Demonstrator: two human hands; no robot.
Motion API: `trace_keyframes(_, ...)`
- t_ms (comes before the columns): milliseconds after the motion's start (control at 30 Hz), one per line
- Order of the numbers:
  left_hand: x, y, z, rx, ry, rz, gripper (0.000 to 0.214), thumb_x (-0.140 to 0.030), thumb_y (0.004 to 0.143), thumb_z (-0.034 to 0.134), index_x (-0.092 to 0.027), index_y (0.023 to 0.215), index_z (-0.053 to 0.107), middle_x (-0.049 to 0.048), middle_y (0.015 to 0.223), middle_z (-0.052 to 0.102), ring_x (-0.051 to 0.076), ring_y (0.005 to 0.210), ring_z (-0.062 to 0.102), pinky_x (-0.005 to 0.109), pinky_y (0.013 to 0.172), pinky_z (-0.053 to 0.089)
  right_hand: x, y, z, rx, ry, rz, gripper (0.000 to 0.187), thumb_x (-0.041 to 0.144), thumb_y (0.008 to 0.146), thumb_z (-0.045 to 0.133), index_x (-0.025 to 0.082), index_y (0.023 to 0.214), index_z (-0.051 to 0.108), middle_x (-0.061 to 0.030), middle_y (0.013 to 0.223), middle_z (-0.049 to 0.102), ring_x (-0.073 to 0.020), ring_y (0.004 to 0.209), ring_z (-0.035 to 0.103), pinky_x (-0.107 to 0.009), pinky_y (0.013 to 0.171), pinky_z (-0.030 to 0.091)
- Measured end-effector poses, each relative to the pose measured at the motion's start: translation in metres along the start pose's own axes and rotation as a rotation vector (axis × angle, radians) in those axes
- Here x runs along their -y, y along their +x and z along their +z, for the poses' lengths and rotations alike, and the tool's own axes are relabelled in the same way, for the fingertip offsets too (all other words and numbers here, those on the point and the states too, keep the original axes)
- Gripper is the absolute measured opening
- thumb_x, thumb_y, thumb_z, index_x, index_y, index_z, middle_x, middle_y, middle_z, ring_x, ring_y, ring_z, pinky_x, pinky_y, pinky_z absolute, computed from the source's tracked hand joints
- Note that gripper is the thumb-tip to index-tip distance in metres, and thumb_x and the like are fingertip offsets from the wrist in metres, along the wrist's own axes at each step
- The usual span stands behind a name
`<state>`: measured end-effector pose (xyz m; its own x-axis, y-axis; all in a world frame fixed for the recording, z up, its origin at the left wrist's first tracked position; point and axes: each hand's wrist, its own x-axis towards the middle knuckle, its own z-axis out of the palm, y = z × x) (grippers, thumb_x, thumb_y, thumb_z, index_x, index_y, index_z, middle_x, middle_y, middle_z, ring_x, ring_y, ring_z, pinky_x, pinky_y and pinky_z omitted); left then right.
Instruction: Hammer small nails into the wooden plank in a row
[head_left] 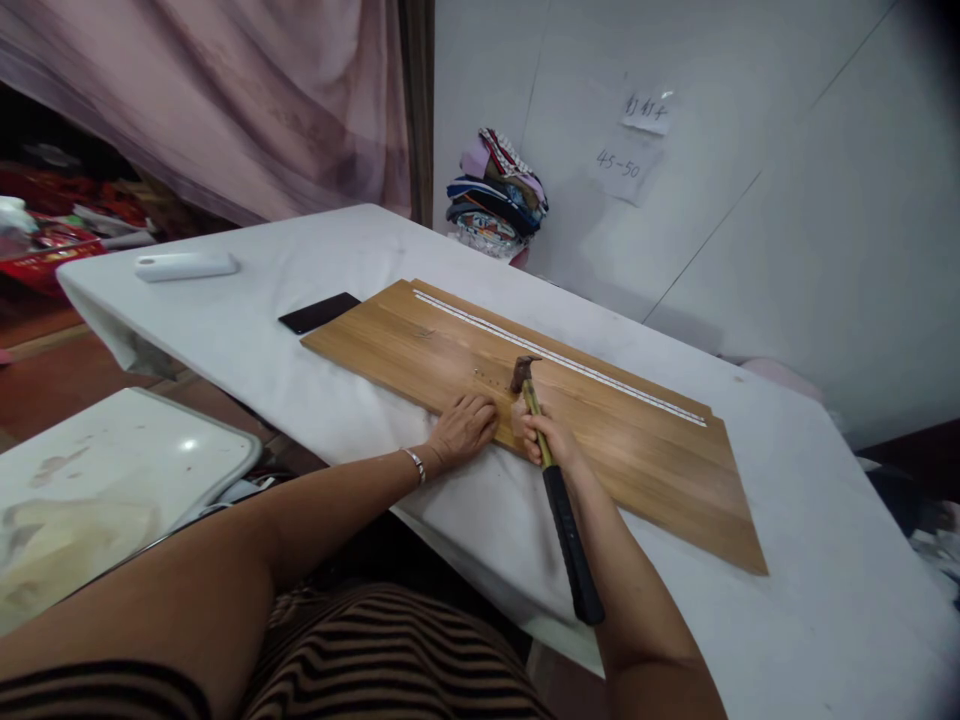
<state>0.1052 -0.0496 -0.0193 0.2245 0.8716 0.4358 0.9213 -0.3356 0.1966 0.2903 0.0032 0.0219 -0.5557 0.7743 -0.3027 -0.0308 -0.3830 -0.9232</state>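
My right hand (551,440) is wrapped round the neck of a claw hammer (564,520), just below its rusty head; the black grip points back toward me. The hammer head is over a wooden board (637,450) lying flat on the table. Beside it, my left hand (463,430) rests on the board's near edge, fingers laid flat and slightly bent. A short row of small nails (491,380) shows in the wood between the hammer head and my left hand. A few loose nails (425,332) seem to lie farther left on the board.
A white strip (555,355) runs along the board's far side. The white-covered table (300,240) also bears a black phone-like slab (319,312) and a white oblong object (186,265). Folded cloths (499,195) are piled by the wall. A white stool (187,430) stands at left.
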Motion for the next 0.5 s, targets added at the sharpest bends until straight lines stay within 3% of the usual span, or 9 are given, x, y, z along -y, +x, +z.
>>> trace_keyframes(500,0.0004,0.001,0.0021,0.002,0.005,-0.002,0.02,-0.026,0.097,0.044,-0.019,0.105,0.061,0.0083,0.106,0.066,0.022,0.098,0.057,0.039,0.089,0.04,0.0003,-0.0006,-0.0009,-0.028,0.013,-0.012,0.037,0.037,0.065,0.067,0.024,0.086,0.039,0.0141,0.047,0.045,-0.0074,0.027,0.039,-0.018,0.025,0.028)
